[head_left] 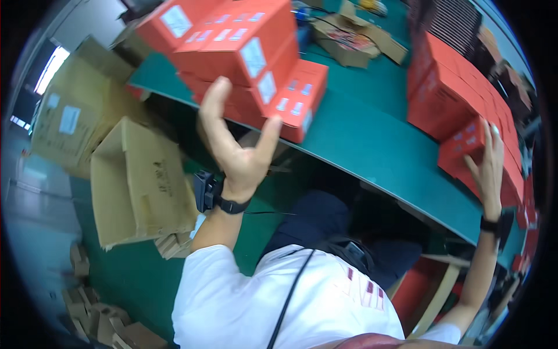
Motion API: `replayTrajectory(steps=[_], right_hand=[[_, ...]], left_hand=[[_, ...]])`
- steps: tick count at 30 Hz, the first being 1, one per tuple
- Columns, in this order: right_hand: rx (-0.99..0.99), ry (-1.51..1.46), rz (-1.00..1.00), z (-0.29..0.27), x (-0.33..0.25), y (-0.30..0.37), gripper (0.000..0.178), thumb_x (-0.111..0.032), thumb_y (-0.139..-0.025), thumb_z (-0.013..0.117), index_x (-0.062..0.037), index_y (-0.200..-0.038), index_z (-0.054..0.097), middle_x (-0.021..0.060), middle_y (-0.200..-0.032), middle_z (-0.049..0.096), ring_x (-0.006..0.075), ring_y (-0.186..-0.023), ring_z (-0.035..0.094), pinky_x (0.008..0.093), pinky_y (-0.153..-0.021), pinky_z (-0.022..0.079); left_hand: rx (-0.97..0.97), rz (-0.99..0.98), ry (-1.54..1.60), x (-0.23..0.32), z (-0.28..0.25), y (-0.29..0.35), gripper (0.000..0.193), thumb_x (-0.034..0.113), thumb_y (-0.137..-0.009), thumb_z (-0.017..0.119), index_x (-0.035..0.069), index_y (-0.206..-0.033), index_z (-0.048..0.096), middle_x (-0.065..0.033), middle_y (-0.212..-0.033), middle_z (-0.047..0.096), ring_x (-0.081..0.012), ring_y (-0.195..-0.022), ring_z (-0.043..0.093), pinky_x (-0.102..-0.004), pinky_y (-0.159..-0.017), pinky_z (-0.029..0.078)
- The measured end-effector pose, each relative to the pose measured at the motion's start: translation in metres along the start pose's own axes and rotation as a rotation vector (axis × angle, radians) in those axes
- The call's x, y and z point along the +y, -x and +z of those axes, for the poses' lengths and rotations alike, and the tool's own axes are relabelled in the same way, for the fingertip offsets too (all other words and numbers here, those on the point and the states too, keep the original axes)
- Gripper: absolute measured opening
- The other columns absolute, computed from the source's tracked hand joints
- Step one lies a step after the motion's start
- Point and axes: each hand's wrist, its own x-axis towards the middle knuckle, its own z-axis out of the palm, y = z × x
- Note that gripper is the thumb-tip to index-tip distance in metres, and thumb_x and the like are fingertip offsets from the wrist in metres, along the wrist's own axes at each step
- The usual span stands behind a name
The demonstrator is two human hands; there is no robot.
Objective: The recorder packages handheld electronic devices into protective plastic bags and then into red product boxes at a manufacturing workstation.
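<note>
My left hand is raised in front of a stack of red boxes on the left of the table. Its thumb and fingers are spread wide with nothing between them. A lower red box with small white labels on top stands against the right side of that stack. At the right, my right hand lies with stretched fingers against a labelled red box. That box sits at the near end of a long row of red boxes. My right palm is turned away, so its contact is partly hidden.
The boxes rest on a green table. An open carton of small items stands at its back. An open, empty cardboard box and a larger carton are on the left; cardboard pieces lie on the floor.
</note>
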Motion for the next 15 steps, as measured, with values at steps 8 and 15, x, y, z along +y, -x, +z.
replayTrajectory(steps=[8,15], right_hand=[[0.262,-0.238,0.056,-0.027,-0.103,-0.008,0.096,-0.004,-0.083,0.075,-0.0173,-0.161,0.021,0.0155,-0.164,0.024,0.0374,-0.15,0.027,0.0526,-0.119,0.033],[0.323,-0.344,0.086,-0.044,-0.113,0.032,0.09,-0.004,-0.086,0.074,-0.0136,-0.16,0.024,0.0136,-0.164,0.026,0.0352,-0.145,0.036,0.0501,-0.117,0.037]], left_hand=[[0.169,-0.135,-0.4,-0.055,-0.027,-0.096,0.129,0.052,-0.077,0.084,-0.012,-0.155,0.003,-0.0359,-0.158,0.016,-0.0416,-0.151,0.011,-0.053,-0.122,0.012],[0.06,-0.368,0.063,-0.143,-0.076,-0.194,0.076,0.021,-0.074,0.09,-0.013,-0.127,0.047,-0.0211,-0.115,0.067,-0.0255,-0.099,0.068,-0.0351,-0.085,0.056]])
